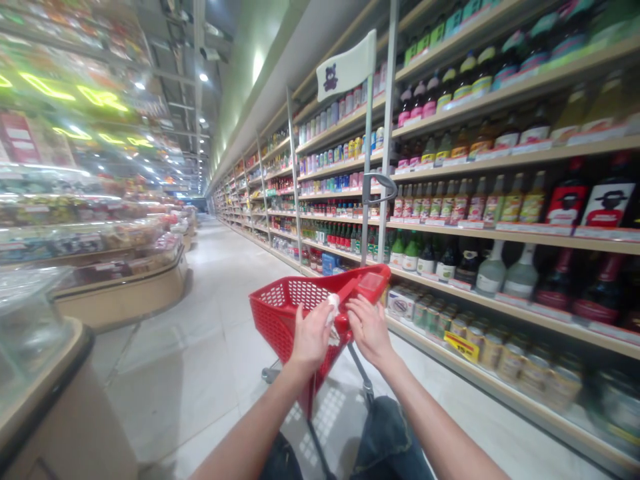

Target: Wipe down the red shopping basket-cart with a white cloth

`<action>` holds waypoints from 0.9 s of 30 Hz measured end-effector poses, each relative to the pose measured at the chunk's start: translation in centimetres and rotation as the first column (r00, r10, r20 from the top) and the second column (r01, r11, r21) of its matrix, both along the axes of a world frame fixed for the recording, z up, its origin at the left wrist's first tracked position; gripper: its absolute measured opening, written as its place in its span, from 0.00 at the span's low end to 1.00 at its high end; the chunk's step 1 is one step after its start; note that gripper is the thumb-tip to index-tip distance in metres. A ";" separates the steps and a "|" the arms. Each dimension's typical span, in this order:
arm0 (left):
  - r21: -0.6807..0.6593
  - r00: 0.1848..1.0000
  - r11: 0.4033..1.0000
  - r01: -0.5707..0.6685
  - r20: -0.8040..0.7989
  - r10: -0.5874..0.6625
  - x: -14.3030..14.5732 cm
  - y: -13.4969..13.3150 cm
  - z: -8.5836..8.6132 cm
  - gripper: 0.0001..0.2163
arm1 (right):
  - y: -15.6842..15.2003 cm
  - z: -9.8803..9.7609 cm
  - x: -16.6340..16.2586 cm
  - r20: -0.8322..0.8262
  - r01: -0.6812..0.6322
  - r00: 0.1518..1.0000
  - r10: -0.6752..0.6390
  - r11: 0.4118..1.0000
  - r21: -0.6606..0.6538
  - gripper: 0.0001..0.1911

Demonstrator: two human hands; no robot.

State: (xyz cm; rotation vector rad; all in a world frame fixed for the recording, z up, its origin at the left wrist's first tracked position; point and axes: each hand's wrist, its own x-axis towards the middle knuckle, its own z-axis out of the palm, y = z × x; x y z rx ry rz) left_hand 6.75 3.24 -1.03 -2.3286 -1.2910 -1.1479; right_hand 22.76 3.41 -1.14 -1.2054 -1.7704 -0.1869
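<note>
From my remote station: one red plastic shopping cart (pixel 280 320), standing on the pale tiled floor (pixel 215 333) directly ahead of the wearer, near the right-hand shelving. Perforated basket; two casters visible at the foot, one each side.

Hands: two, both at the cart's handle (pixel 373 285). Left hand (pixel 310 337): thumb raised, fingers closed on one crumpled white tissue (pixel 332 310) beside the handle. Right hand (pixel 367 327): fingers bent, fingertips at the handle's near end; I cannot tell whether it grips or only rests there. Both forearms bare. Below them I log two legs in dark denim.

Rising at the cart: one upright pole (pixel 367 147) carrying one white flag (pixel 345 65) with one dark bear print, plus one grey loop (pixel 384 189) lower down.

Right side: long drinks shelving (pixel 500 233), many tiers. Countable in the near bay: two large bottles (pixel 570 197) with red, white and black hatted-figure labels; one tier below, two clear pale bottles (pixel 493 272) side by side. Bottom tier: a row of cans and jars, blurred toward the edge, and one yellow price tag (pixel 461 346).

Left side: display cases (pixel 120 293) of packaged goods, too smeared to count; one rounded glass-topped case (pixel 65 373) nearest me.
</note>
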 end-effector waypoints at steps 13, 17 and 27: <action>-0.043 0.997 0.999 -0.002 -0.074 -0.001 2.1 1.3 -1.3 0.20 | 0.0 -1.6 2.1 -0.140 0.075 0.989 -0.053 0.985 0.155 0.18; 0.019 0.979 0.987 0.161 -0.133 -0.157 4.4 1.1 -0.9 0.21 | 0.3 -1.4 3.4 -0.205 0.022 0.979 0.017 0.982 0.190 0.15; 0.012 0.997 1.000 0.011 -0.075 -0.010 0.2 3.9 -4.4 0.19 | 1.0 -1.1 7.4 -0.272 -0.045 0.957 0.103 0.976 0.211 0.13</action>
